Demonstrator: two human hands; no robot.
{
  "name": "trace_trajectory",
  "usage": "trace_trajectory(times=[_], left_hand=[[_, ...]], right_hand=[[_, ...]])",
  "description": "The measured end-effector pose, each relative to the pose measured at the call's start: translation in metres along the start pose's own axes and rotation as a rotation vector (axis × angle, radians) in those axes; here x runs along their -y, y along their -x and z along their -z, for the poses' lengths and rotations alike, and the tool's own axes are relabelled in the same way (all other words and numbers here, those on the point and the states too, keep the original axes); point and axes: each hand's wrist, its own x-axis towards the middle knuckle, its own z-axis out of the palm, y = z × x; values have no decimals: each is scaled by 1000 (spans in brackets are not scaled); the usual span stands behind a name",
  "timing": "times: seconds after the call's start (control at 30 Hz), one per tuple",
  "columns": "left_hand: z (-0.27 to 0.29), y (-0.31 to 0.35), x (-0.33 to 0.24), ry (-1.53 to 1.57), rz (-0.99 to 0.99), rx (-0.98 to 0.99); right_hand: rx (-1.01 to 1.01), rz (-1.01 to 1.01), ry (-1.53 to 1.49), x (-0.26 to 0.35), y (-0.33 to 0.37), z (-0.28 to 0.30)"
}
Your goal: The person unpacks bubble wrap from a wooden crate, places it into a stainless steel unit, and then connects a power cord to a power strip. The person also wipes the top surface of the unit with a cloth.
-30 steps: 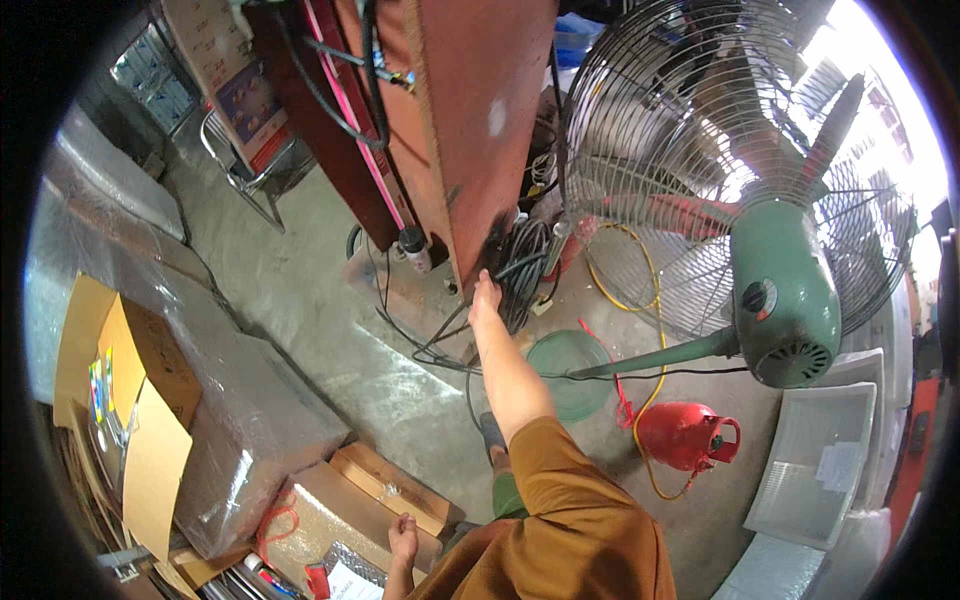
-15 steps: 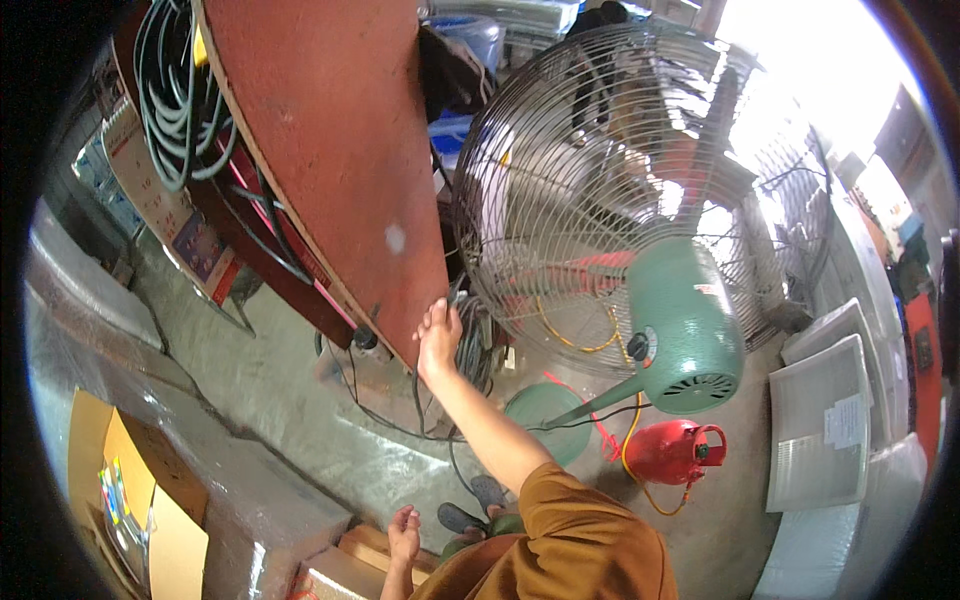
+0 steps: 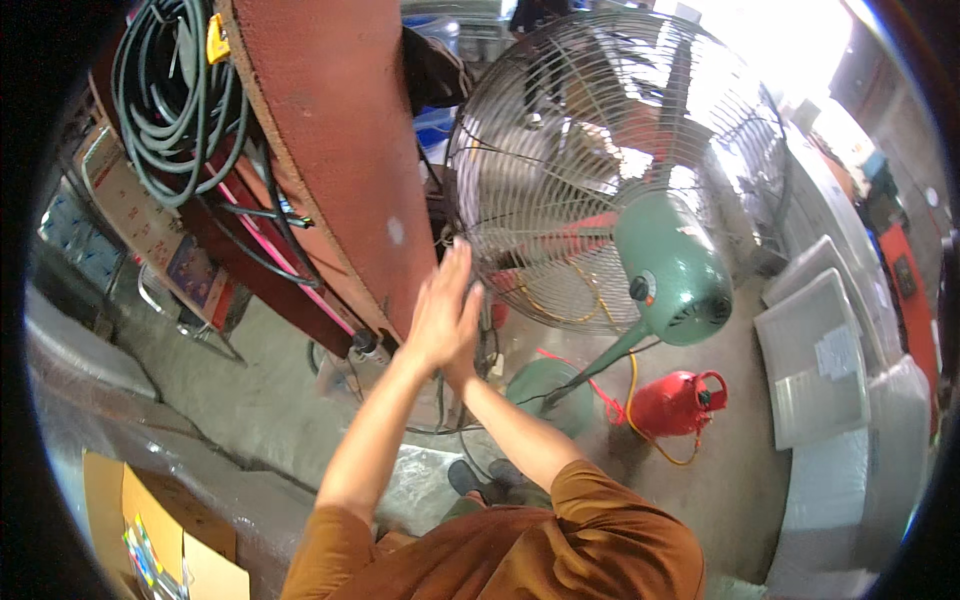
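My left hand (image 3: pixel 430 322) and my right hand (image 3: pixel 464 340) meet palm to palm, fingers stretched out and slightly blurred. Nothing shows in either hand, though the space between the palms is hidden. They are by the lower edge of a tall reddish-brown panel (image 3: pixel 345 150). Just beyond them on the right stands a large fan with a round wire cage (image 3: pixel 560 150), a green motor housing (image 3: pixel 672 268) and a round green base (image 3: pixel 550 392). A dark cable (image 3: pixel 437 431) runs low beneath my forearms.
Coiled dark hose (image 3: pixel 165 110) hangs at the panel's left side. A red gas cylinder (image 3: pixel 668 404) with a yellow hose stands right of the fan base. Translucent plastic bins (image 3: pixel 815 360) line the right. An open cardboard box (image 3: pixel 215 560) is at lower left.
My left hand has risen from low near my body to meet the right hand. My right hand has shifted slightly right. The view has tilted a little.
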Motion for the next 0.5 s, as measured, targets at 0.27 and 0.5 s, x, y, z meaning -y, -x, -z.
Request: trace_trajectory(times=[0.27,0.5], left_hand=[[-36,-68,44,87,-47,77],[-39,-85,56,225,-47,179]], right_hand=[[-298,-198,168,-22,-18,14],[-109,-296,-217,33,74,12]])
